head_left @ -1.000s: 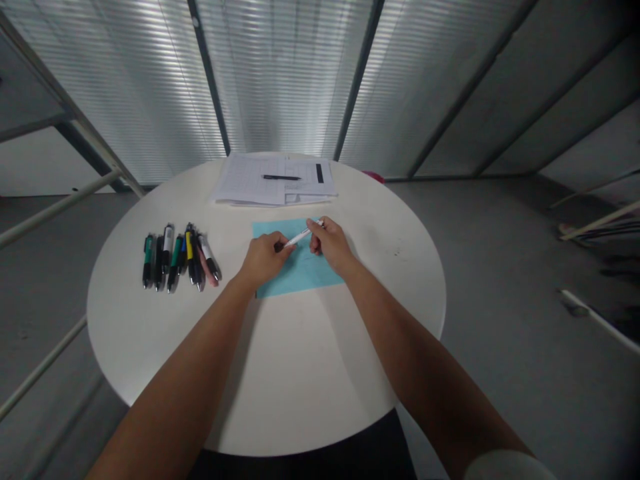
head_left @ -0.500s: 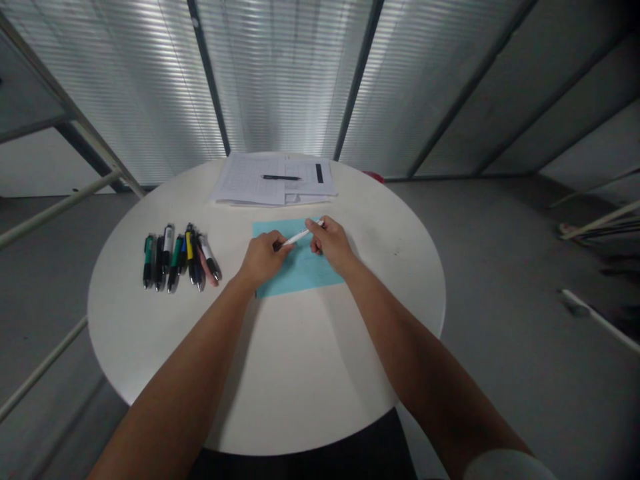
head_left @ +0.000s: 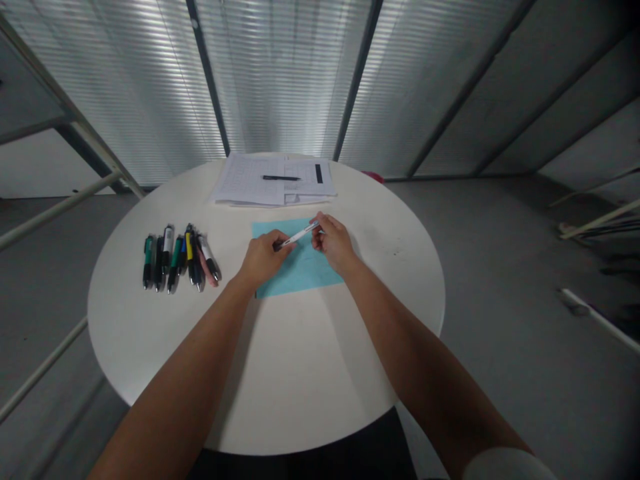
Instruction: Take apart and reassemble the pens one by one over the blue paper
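Observation:
A white pen lies across the light blue paper sheet, held between my left hand and my right hand. My left fingers pinch its lower end, and my right fingertips grip its upper end. Left of the sheet on the round white table, several click pens lie side by side, with green, yellow, white and pink barrels. Neither hand touches them.
Stacked printed papers lie at the table's far edge, with a black pen on top. A small red object shows behind the table. Pale metal rails stand at the left, and grey floor surrounds the table.
The white pen has shifted slightly left and further into my left hand. My hands have moved a little apart, and both still hold it.

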Demonstrator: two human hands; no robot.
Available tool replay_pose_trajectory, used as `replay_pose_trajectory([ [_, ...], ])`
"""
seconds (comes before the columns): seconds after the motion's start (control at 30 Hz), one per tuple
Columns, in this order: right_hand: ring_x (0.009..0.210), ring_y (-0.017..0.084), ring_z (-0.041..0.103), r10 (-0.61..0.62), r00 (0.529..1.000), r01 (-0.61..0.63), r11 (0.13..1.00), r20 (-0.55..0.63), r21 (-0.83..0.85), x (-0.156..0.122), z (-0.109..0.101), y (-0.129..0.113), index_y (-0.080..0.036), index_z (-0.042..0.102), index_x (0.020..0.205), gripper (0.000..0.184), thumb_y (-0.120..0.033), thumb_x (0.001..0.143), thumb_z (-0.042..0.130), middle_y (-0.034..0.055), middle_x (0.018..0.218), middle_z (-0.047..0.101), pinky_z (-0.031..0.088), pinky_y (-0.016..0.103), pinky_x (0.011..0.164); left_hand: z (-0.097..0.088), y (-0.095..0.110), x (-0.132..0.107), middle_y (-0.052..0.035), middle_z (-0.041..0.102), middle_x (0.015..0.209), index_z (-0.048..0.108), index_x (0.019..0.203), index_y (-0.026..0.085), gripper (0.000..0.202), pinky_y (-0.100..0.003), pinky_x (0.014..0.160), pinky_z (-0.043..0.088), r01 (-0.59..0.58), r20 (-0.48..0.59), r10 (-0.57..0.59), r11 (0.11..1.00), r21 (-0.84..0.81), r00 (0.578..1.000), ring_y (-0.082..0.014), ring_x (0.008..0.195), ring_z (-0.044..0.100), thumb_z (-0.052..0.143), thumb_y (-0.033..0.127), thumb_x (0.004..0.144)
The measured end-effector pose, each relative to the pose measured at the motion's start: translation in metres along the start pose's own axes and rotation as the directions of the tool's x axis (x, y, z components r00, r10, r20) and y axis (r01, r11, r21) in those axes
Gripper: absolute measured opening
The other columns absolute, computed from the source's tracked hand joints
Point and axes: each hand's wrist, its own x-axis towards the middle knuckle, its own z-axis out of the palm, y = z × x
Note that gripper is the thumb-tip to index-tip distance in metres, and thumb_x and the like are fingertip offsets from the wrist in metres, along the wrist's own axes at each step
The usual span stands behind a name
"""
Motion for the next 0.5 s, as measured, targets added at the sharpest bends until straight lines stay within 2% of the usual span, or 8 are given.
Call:
replay_pose_trajectory([
  [0.17,0.042,0.005,0.046,0.056,0.995,-0.044,0.990,-0.083,0.134,0.0036,-0.0025,-0.0024,-0.021,0.057,0.080,0.043,-0.063,0.079,0.064,-0.0069,0.059,0.049,0.031,0.020,0.040,-0.0016,0.0009,-0.0008,-0.0008,0.064,0.072,0.070,0.093,0.018,0.035,-0.027,0.064,0.040,-0.021,-0.018,0.020,1.000,-0.013,1.000,-0.0144,0.066,0.054,0.055,0.049,0.088],
  [0.37,0.045,0.007,0.044,0.149,0.984,-0.120,0.955,-0.092,0.270,0.0058,-0.0058,-0.0076,-0.021,0.057,0.080,0.039,-0.059,0.085,0.061,-0.0057,0.057,0.048,0.034,0.021,0.043,-0.0013,-0.0008,-0.0008,-0.0015,0.064,0.073,0.071,0.092,0.017,0.039,-0.027,0.065,0.039,-0.051,-0.022,0.050,0.998,-0.034,0.998,-0.0145,0.068,0.054,0.051,0.050,0.090],
  [0.5,0.050,0.010,0.048,0.163,0.985,-0.136,0.939,-0.060,0.317,0.0061,-0.0087,-0.0101,-0.022,0.058,0.081,0.041,-0.062,0.086,0.056,-0.0037,0.057,0.049,0.039,0.022,0.046,-0.0020,0.0007,-0.0007,-0.0018,0.066,0.072,0.073,0.094,0.018,0.041,-0.028,0.065,0.039,-0.058,-0.001,0.058,0.998,-0.021,0.998,-0.0151,0.067,0.055,0.052,0.052,0.090],
])
